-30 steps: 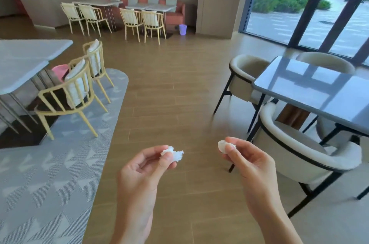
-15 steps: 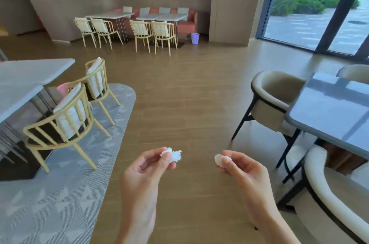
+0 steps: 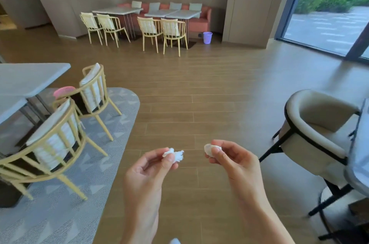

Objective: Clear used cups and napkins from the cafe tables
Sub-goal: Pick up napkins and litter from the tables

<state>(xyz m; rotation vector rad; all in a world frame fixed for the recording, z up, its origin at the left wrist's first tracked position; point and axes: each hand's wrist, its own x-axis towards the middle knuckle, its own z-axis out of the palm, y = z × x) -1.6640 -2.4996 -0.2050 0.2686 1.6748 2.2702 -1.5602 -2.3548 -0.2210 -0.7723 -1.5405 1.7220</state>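
Both hands are up over the wood floor, each pinching a scrap: the left hand holds a frayed white napkin wad between thumb and fingers, the right hand grips a smaller pale wad. So some litter is picked up but not yet binned. A purple bin stands far off by the far tables; a pink one sits under the left table. No cups show on any tabletop in view. A grey rug lies left, a cream armchair right.
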